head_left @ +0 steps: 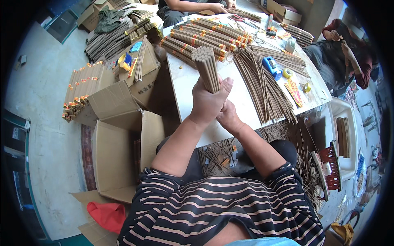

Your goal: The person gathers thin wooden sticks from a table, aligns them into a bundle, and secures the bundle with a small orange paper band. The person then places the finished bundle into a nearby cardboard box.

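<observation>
A: Where's the stick bundle (208,73)?
B: Over the tbl (184,86), tilted; L hand (206,100) wrapped tight round it, R hand (230,117) curled just below, can't tell on what.
A: Handling?
B: Prob. light, stiff, brittle; hold mid-length, snugly, or it'll splay.

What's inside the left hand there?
A bundle of brown sticks. Their upper lengths show above the left hand; the gripped stretch and lower ends are covered.
</observation>
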Tool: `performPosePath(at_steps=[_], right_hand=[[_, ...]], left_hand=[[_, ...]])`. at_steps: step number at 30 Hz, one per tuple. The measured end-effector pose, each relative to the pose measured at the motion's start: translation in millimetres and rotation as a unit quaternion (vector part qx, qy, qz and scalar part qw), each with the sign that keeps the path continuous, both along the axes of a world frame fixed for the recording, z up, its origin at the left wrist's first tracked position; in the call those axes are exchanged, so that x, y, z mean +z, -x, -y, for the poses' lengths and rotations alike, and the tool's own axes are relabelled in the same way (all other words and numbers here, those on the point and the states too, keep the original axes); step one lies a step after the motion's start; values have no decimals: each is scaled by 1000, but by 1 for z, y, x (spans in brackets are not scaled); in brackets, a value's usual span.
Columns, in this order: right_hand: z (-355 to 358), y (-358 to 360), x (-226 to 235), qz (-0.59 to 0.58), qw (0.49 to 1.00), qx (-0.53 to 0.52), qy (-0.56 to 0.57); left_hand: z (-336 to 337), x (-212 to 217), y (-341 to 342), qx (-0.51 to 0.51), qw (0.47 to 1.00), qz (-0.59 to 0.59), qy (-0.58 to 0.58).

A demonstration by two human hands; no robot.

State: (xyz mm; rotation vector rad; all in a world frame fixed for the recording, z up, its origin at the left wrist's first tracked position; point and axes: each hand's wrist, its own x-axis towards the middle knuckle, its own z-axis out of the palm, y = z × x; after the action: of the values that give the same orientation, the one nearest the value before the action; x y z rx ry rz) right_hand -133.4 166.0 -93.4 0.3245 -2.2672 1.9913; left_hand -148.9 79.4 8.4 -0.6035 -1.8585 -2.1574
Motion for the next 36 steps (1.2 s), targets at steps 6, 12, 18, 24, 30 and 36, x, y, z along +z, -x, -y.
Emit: performPosePath(at_steps=[6, 12, 18, 24, 30, 36], right_hand=[[-2, -2, -1, 29, 1000, -8, 7], [6, -52, 47, 132, 991, 9, 4], [3, -83, 73, 208, 974, 24, 81], [4, -115, 72, 179, 980, 50, 64], [-38, -122, 51, 126, 962, 171, -170], [-50, -100, 109, 1, 924, 114, 365]], left_hand=[[1, 5, -3, -27, 997, 48, -62], [16, 49, -16, -123, 969, 137, -163], [2, 14, -58, -133, 955, 248, -95], [4, 25, -79, -133, 961, 230, -75], [26, 51, -83, -125, 977, 174, -22], [22, 35, -111, -205, 932, 243, 171]])
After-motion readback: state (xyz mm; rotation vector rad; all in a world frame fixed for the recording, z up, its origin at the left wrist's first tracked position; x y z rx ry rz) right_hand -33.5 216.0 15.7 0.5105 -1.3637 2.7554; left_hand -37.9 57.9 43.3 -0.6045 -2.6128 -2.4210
